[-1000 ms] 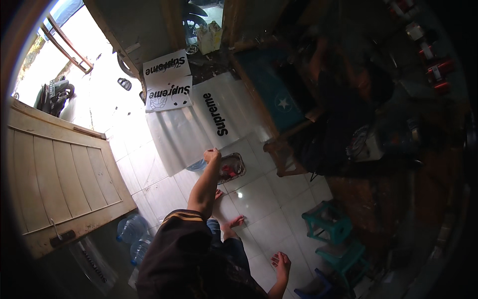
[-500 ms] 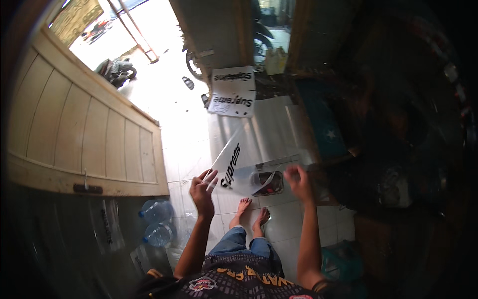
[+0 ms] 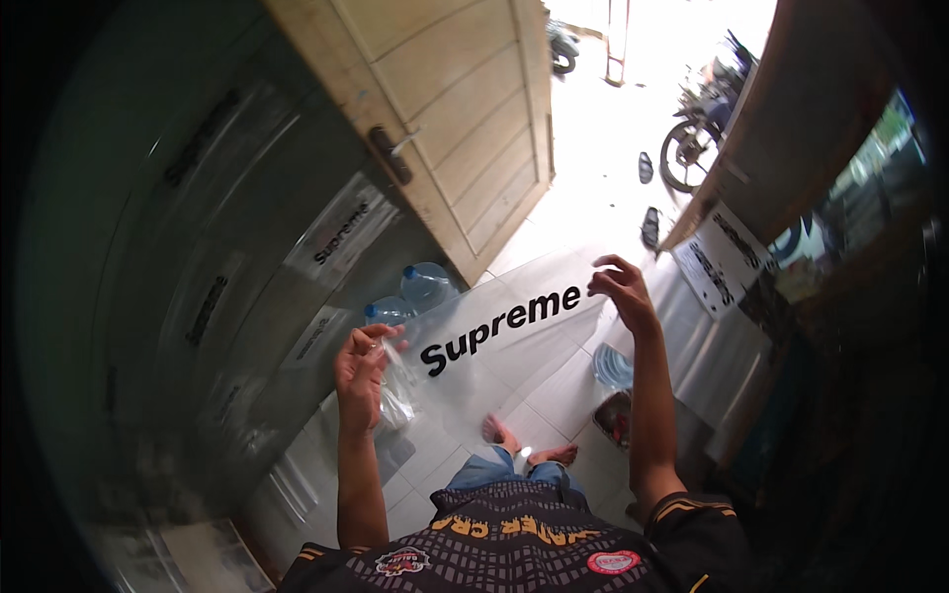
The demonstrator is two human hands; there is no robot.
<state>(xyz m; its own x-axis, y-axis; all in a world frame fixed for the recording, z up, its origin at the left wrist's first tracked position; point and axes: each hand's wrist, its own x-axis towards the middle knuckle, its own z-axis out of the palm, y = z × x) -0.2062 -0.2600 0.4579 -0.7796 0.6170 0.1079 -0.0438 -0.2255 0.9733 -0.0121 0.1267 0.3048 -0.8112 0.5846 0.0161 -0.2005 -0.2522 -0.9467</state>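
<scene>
A clear plastic sheet (image 3: 504, 341) with bold black lettering stretches between my two hands in front of my body, its right side higher than its left. My left hand (image 3: 363, 381) has its fingers pinched together on the sheet's left edge. At the sheet's upper right corner, my right hand (image 3: 627, 295) is closed, thumb and fingers on the edge. Through the film show the tiled floor and part of my bare feet (image 3: 501, 432).
Several similar lettered sheets (image 3: 341, 229) are on the dark wall at left. Large blue water bottles (image 3: 427, 285) stand below the wooden door (image 3: 465, 109). Close to my right arm are a basket (image 3: 613, 420) and a lettered white board (image 3: 707, 272). Beyond lie sandals (image 3: 649, 227) and a motorbike (image 3: 697, 138).
My view has turned left, toward the wall with sheets. The plastic sheet, curled and tilted before, is now spread wider between both hands.
</scene>
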